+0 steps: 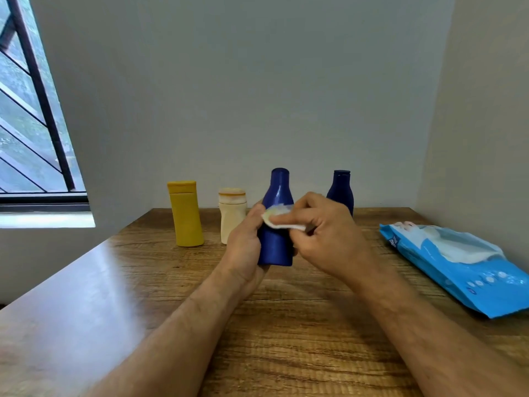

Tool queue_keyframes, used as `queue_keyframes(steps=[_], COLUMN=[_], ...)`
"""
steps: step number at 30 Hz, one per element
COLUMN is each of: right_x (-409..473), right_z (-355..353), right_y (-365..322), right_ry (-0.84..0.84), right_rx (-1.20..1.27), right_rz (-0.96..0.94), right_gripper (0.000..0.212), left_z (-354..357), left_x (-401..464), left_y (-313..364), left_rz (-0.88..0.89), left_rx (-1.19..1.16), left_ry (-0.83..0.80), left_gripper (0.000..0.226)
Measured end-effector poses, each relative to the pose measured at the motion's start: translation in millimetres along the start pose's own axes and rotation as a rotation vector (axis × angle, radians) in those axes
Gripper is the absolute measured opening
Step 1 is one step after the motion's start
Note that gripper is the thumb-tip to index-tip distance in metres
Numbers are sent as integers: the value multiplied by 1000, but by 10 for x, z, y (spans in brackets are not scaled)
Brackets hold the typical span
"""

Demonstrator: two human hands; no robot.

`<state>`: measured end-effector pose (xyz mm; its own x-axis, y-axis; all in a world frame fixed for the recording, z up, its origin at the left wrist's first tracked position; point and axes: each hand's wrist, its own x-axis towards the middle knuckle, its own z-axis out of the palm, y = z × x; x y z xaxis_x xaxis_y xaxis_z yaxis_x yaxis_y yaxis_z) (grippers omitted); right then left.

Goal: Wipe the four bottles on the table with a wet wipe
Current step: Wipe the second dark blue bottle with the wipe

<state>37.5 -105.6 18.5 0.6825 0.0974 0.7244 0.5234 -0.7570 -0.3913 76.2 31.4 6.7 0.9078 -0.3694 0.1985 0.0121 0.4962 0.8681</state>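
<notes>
My left hand point(246, 242) grips a dark blue bottle point(276, 245) around its lower body and holds it upright above the wooden table point(286, 325). My right hand point(326, 233) pinches a folded white wet wipe point(282, 219) against the bottle's shoulder. A second dark blue bottle point(340, 190) stands behind my right hand, partly hidden. A yellow bottle point(186, 214) and a shorter cream bottle point(230, 214) stand side by side at the back left.
A blue pack of wet wipes point(458, 262) lies on the table's right side, its flap open with a white wipe showing. Grey walls close in behind and to the right. A barred window point(31, 116) is at the left.
</notes>
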Motion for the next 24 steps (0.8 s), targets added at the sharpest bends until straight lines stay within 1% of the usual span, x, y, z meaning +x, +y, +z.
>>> queue_keyframes(steps=[2,3,6,8,11,13,17,18,20,22,24], right_x=[-4,0,30,67,94,84,55,56,51,41,40], right_z=[33,38,13,-44,-138,-127,-62,-69,-90,-91,-84], right_y=[-2,-5,22,48,87,97,61,50,28,2,-24], right_ry=[-55,-29,168,283,404,360,155,122,83,104,166], right_rx=[-51,-53,35,19,45,100,206,256,330,369,437], right_rz=[-28,-29,32,76,114,129,157,175,191,175,162], right_gripper=[29,27,23,23,23,24,28,27,23,22,21], left_z=[-24,-30,-17,-21,-37,-51,-80,-83,-85,-88,-107], left_x=[25,34,4,-19,-45,-43,-19,2,36,50,53], left_y=[-5,-8,16,36,49,29,-11,-28,-50,-53,-52], left_rz=[44,60,46,11,-48,-69,-59,-58,-26,60,159], left_rx=[16,41,94,123,169,218,329,359,464,587,653], left_ry=[74,92,90,77,10,-57,-172,-162,-87,-26,-16], left_gripper=[31,30,30,34,43,53,57,61,67,63,58])
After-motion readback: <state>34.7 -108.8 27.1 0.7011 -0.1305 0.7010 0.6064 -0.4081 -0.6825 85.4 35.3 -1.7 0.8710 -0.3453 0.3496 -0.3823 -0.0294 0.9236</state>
